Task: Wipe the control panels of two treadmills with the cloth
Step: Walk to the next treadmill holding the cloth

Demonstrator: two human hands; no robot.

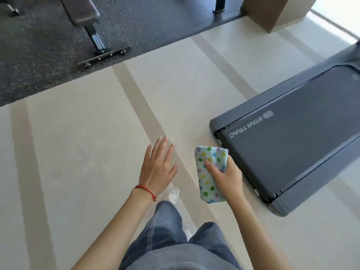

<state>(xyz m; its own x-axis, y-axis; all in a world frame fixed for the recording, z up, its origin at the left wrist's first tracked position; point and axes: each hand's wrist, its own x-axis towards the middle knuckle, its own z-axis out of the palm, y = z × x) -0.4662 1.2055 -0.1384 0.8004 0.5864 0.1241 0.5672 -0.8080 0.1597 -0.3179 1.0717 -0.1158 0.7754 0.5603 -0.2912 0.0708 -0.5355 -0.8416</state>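
Observation:
My right hand point(224, 175) grips a folded light-blue cloth point(207, 179) with coloured dots, held upright in front of me. My left hand point(157, 168) hangs empty beside it, fingers spread, a red string on the wrist. To the right lies the rear end of a dark grey treadmill point(292, 145), its belt marked STAR TRAC. Only the deck shows; no control panel is in view. The cloth is just left of the treadmill's back corner, not touching it.
Beige striped floor point(78, 152) stretches ahead and to the left. A weight bench point(81, 12) stands on dark rubber matting point(39, 55) at the top left. A brown column base point(276, 14) rises at the top right. My jeans and a white shoe point(172, 194) are below.

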